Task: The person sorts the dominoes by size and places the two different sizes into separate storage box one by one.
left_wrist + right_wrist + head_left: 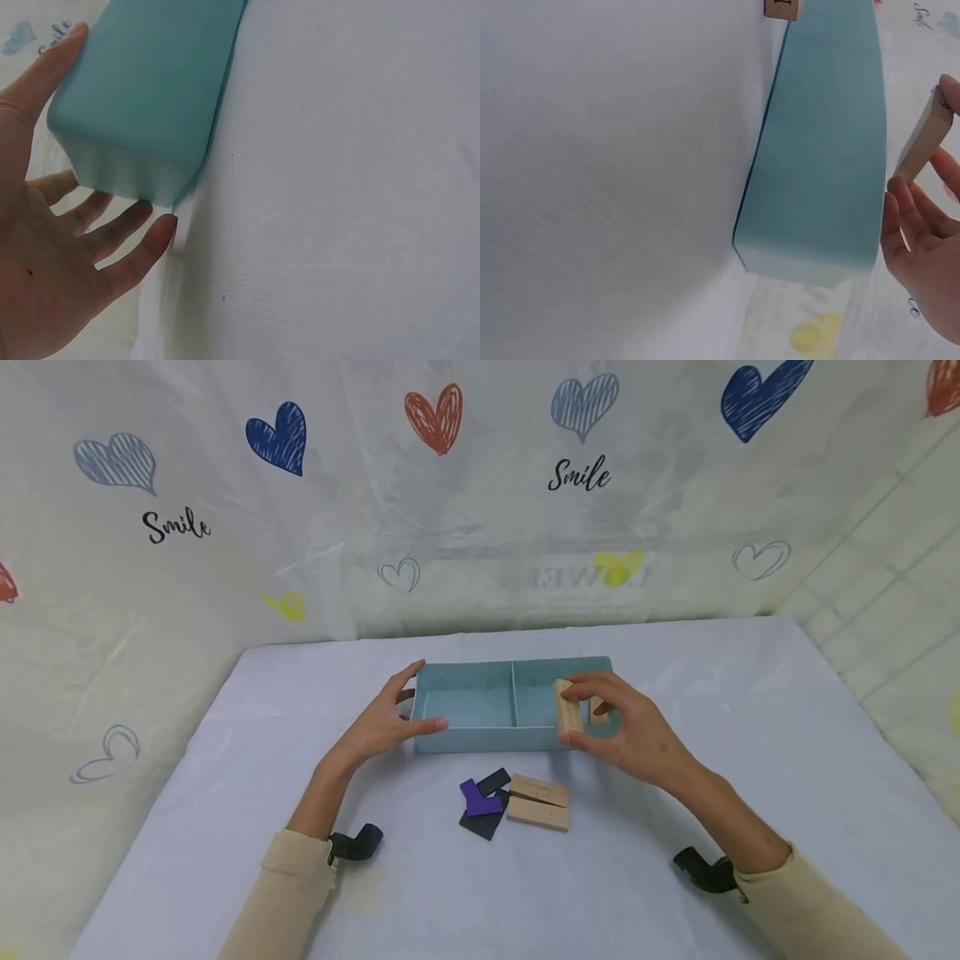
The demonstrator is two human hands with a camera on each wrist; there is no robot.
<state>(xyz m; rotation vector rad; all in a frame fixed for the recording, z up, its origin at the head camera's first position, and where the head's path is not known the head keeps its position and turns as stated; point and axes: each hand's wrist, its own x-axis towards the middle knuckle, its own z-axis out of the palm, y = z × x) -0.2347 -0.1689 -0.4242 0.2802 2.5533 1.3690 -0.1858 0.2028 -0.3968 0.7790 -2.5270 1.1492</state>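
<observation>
A teal box (480, 739) with two compartments stands mid-table. My left hand (415, 700) brackets its left end with straight, spread fingers, thumb at the front corner; the left wrist view shows the same hand (112, 225) against the box (150, 82). My right hand (573, 717) pinches a wooden block (566, 702) upright over the right compartment. A second pale wooden piece (597, 710) shows behind its fingers. In the right wrist view the held block (922, 146) sits beside the box (817, 165).
In front of the box lie two wooden blocks (538, 790) (537, 814), a purple piece (476, 799) and dark flat pieces (492, 781) on the white tablecloth (675, 777). A heart-printed curtain (480, 510) closes the back and sides.
</observation>
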